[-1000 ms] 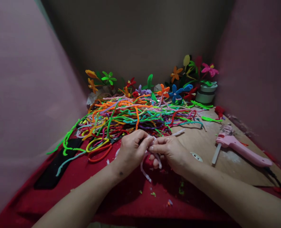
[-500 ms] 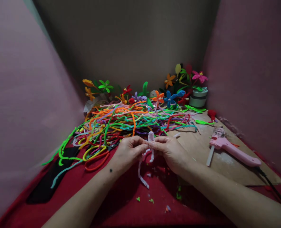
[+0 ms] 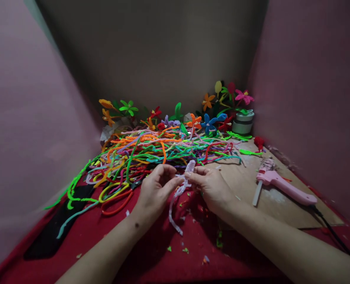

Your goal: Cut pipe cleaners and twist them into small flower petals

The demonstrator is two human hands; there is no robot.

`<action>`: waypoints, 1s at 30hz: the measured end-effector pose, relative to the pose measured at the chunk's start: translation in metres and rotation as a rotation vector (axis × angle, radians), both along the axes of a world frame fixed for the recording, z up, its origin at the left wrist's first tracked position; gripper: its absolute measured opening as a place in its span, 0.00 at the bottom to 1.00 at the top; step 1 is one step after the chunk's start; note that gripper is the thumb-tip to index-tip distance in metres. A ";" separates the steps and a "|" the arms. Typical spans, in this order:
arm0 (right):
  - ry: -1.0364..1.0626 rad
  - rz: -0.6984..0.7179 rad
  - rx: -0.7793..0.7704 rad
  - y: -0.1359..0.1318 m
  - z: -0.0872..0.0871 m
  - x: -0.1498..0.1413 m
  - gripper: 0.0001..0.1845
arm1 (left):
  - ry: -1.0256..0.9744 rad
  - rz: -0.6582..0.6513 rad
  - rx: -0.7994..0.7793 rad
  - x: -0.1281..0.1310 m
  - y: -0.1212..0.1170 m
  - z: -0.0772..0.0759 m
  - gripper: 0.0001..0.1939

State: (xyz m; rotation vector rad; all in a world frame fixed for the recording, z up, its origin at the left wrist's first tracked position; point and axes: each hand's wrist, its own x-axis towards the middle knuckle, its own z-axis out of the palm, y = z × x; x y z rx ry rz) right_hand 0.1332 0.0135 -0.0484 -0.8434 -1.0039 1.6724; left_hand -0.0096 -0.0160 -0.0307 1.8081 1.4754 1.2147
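Between my two hands is a pale lilac pipe cleaner point(image 3: 175, 199), bent into loops at its upper part, with one long tail hanging toward the red cloth. My left hand point(image 3: 160, 187) pinches a part of it between thumb and forefinger. My right hand point(image 3: 212, 185) is closed on the base of the upright folded loop, thumb in front. Just beyond the hands lies a heap of many-coloured pipe cleaners point(image 3: 151, 148). Scissors with yellow and red handles point(image 3: 115, 201) rest left of my left hand, their blades partly hidden.
A pink glue gun point(image 3: 287, 189) with a glue stick lies on a brown board point(image 3: 246, 209) at the right. Pipe-cleaner flowers point(image 3: 208, 124) and a pale pot point(image 3: 242, 123) stand at the back. A flat black object point(image 3: 49, 236) lies left. Small scraps dot the red cloth point(image 3: 151, 256).
The loop in my right fingers now tilts to the right instead of standing straight. The short curled end has shifted, and small loops show between my hands. The whole view has moved slightly.
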 end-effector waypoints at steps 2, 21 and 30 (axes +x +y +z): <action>0.046 -0.002 -0.011 -0.001 0.002 0.000 0.08 | -0.208 -0.050 -0.234 0.004 0.002 0.005 0.12; -0.126 0.007 0.097 0.003 0.007 0.006 0.12 | -0.348 -0.098 -0.409 0.009 0.000 0.006 0.10; -0.425 -0.127 0.405 -0.004 0.012 0.007 0.11 | -0.333 -0.042 -0.406 0.012 -0.001 0.006 0.12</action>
